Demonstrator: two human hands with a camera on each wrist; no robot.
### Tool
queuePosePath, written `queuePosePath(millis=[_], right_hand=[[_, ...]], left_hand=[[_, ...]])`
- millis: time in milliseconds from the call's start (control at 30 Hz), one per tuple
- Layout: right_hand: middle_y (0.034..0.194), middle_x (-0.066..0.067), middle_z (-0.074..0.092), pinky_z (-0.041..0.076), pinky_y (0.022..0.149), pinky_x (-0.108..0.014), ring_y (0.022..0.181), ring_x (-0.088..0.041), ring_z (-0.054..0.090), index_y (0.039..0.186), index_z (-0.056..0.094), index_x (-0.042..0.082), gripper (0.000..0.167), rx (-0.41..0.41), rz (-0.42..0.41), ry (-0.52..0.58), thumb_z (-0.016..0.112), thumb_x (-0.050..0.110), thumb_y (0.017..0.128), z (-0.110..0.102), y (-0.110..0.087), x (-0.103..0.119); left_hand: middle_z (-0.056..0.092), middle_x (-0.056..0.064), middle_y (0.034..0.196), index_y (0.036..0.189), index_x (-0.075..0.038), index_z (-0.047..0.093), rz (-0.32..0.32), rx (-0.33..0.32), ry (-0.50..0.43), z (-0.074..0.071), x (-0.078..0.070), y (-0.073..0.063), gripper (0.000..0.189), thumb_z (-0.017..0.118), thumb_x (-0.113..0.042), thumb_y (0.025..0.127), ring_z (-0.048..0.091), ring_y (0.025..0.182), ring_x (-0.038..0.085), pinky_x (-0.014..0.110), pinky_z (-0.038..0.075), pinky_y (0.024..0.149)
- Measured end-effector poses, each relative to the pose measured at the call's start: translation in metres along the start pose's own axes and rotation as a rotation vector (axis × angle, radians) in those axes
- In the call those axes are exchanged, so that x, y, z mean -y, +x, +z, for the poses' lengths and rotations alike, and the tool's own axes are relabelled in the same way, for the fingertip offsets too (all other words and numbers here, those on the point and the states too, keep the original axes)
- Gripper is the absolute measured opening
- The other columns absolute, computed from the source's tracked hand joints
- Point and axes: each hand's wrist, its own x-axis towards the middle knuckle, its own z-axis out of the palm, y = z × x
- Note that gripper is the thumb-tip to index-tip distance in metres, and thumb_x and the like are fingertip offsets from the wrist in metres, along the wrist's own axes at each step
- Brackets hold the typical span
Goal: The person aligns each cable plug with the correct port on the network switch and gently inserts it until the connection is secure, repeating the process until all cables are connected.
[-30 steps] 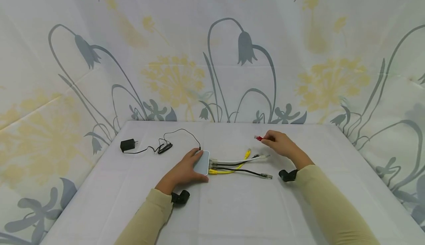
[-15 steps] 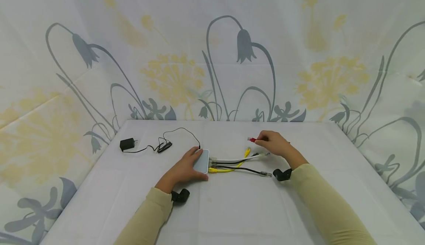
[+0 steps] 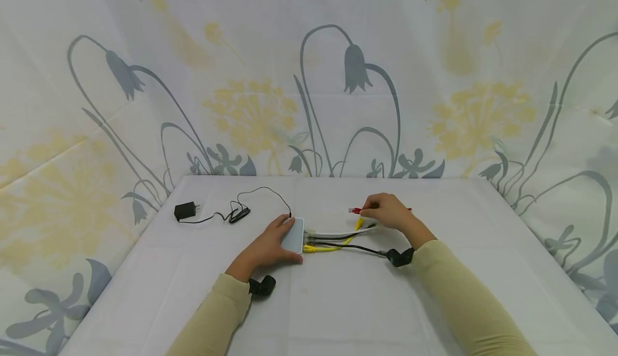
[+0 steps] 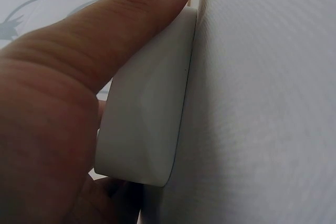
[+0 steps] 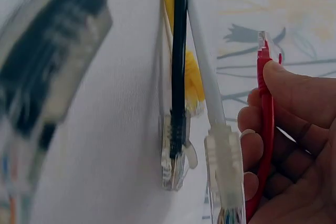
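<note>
My left hand (image 3: 267, 246) holds a small white network switch (image 3: 294, 237) flat on the table, thumb along its near side and fingers at its far side. In the left wrist view the thumb lies along the white side wall of the switch (image 4: 144, 108). Black, white and yellow network cables run from its right side. Above their loose ends, my right hand (image 3: 388, 212) pinches a red network cable (image 5: 266, 114) just behind its clear plug, which points left toward the switch. The other fingers curl round the red cable in the right wrist view.
A thin black power cord (image 3: 263, 187) leads from the back of the switch to a black power adapter (image 3: 185, 210) at the table's left. Loose plugs of the white cable (image 5: 207, 72) and a black cable (image 5: 179, 61) hang close to my right hand. Flowered cloth (image 3: 328, 104) stands behind.
My right hand has moved left with the red cable, bringing its plug nearer the switch. My left hand has stayed in place on the switch.
</note>
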Motion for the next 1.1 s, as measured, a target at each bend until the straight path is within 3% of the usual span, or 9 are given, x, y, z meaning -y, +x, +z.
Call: queuePosePath(millis=[533,1100], right_hand=[[0.086,0.001,0.067,0.043,0.067,-0.029,0.079,-0.017,0.054,0.087,0.074,0.018,0.013,0.01,0.005,0.001,0.069,0.03,0.088,0.016,0.005,0.013],[0.085,0.002,0.068,0.042,0.068,-0.029,0.077,-0.015,0.053,0.087,0.074,0.017,0.012,0.027,-0.055,0.0,0.068,0.027,0.089,0.031,0.011,0.027]], left_hand=[[0.015,0.007,0.163,0.154,-0.019,0.028,0.001,-0.005,0.017,0.001,0.0,0.0,0.107,0.083,-0.051,0.069,0.017,0.149,0.032,0.051,0.031,0.113],[0.016,0.007,0.163,0.154,-0.018,0.028,0.004,-0.008,0.007,0.001,-0.001,0.0,0.107,0.084,-0.051,0.069,0.017,0.149,0.032,0.051,0.03,0.113]])
